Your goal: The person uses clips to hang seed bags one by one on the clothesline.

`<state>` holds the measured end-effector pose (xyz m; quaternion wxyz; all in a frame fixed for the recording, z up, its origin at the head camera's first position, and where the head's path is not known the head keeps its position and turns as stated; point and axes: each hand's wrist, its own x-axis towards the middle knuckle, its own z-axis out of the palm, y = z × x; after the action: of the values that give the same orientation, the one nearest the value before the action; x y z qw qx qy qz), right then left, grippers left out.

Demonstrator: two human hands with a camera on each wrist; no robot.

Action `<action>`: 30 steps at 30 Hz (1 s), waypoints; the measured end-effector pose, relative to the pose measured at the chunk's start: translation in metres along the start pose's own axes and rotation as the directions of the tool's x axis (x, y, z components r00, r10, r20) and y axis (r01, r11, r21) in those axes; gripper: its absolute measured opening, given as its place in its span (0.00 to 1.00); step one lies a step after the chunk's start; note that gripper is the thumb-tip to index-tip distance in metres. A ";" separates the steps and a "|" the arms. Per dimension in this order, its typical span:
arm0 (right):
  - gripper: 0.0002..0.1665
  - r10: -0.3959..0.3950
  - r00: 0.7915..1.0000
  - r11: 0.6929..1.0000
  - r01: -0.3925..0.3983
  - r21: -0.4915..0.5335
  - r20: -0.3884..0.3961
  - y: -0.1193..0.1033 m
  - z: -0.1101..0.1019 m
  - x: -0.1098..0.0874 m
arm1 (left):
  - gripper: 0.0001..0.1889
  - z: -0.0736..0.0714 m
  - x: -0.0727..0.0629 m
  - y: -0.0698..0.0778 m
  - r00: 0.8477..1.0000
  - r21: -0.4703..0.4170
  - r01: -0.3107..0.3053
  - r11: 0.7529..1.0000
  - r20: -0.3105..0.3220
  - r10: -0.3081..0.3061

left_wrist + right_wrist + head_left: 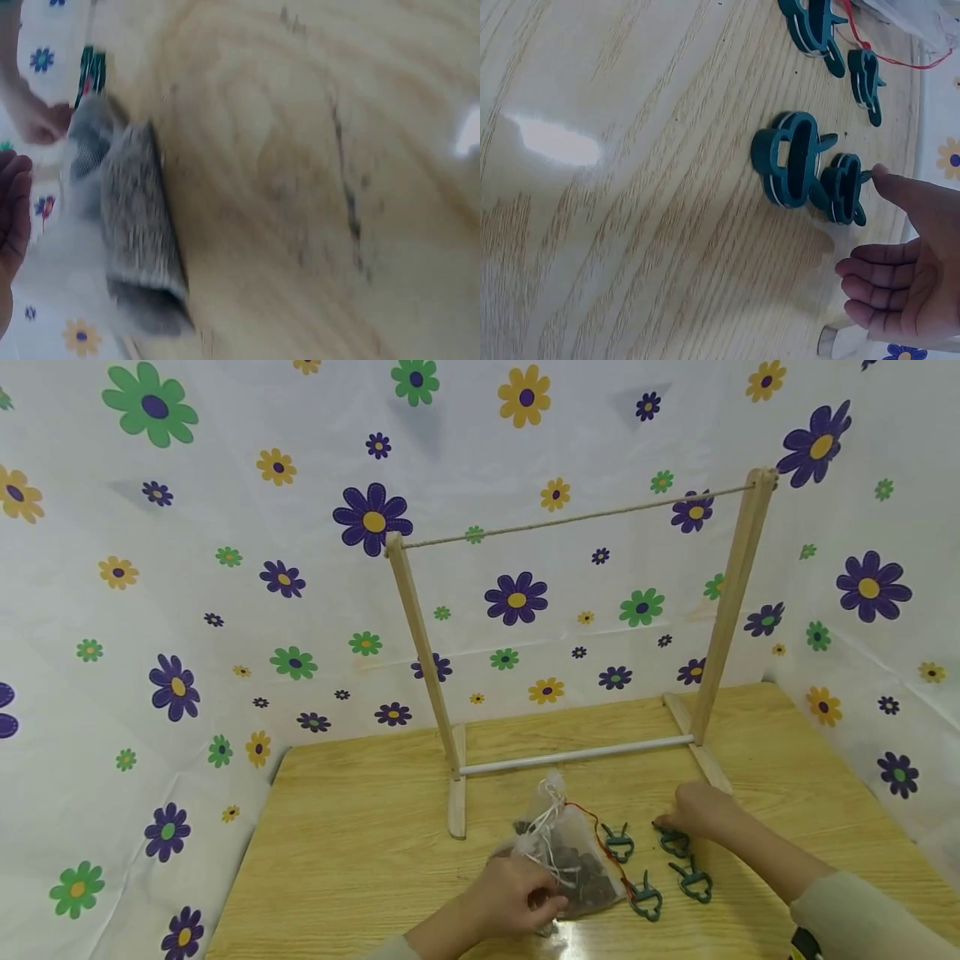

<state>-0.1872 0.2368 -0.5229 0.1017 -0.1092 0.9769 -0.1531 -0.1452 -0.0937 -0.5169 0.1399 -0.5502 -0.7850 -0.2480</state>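
My right hand [701, 810] pinches one handle of a green plant clip [675, 843], which lies on the table. In the right wrist view, a fingertip meets that clip's [844, 191] handle while the other fingers bend loosely below. Several similar clips lie close by, among them one nearer clip [696, 882] and another [647, 897] beside the bag. My left hand [506, 897], loosely curled and holding nothing, hovers before a sheer drawstring bag [592, 877] with dark contents. The left wrist view, blurred, has that hand [11, 210] apart from the bag [139, 217].
Behind the bag stands a wooden frame [726, 610] with a rope [577, 517] across its top and a white rod [577, 755] near its base. A red string [596, 827] trails from the bag. Flower-printed sheeting [450, 468] encloses the table [337, 860]. A black-and-yellow object [805, 943] lies near the right sleeve.
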 end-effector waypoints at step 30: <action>0.24 0.021 0.980 0.998 -0.031 0.048 0.200 -0.009 -0.004 0.017 | 0.16 0.022 0.026 -0.021 0.553 -0.071 0.830 0.553 0.222 -0.803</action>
<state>-0.2027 0.2254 -0.5194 0.2037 -0.1087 0.9589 -0.1649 -0.1729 -0.0663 -0.5275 -0.1030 -0.1493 -0.9355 -0.3033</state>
